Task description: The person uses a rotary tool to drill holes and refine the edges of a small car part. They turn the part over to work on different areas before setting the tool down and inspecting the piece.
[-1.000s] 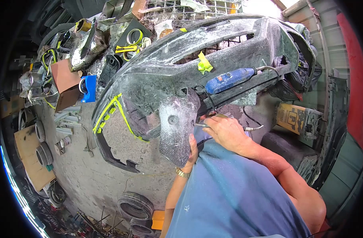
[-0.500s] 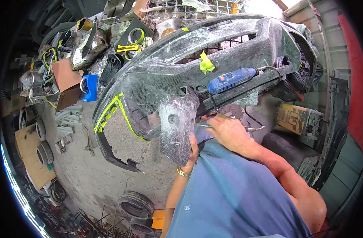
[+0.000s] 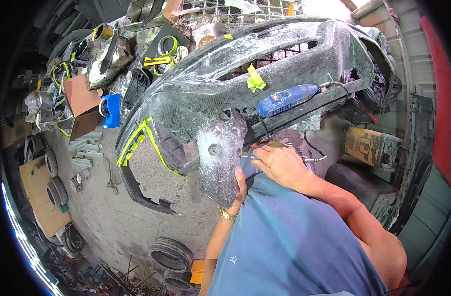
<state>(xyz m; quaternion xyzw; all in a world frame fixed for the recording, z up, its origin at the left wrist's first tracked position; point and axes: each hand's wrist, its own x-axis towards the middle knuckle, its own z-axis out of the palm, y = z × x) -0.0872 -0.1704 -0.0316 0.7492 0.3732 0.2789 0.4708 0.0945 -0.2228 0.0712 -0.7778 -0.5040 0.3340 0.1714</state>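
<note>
A dark plastic panel (image 3: 216,165), dusted white with a round recess near its middle, stands before me. My left hand (image 3: 239,190) is closed on its lower right edge, thumb along the side. My right hand (image 3: 282,165) pinches a slim metal rotary tool handpiece (image 3: 250,157), mostly covered by the fingers. Its thin tip points left, right at the panel's edge. A flexible shaft (image 3: 316,159) comes out behind this hand. The blue rotary tool body (image 3: 287,100) lies on the large dusty car bumper (image 3: 200,101), just beyond the hands.
Yellow-green tape (image 3: 256,79) sticks to the bumper and lines its left cutout. Beyond lie tape rolls (image 3: 167,46), a yellow cutter (image 3: 157,60) and a blue tape dispenser (image 3: 111,111). Tyres (image 3: 170,254) lie on the floor; a yellow box (image 3: 366,147) stands at right.
My right hand has shifted slightly, and the handpiece's tip now shows more plainly beside the panel's edge. My left hand and the panel stay almost in place.
</note>
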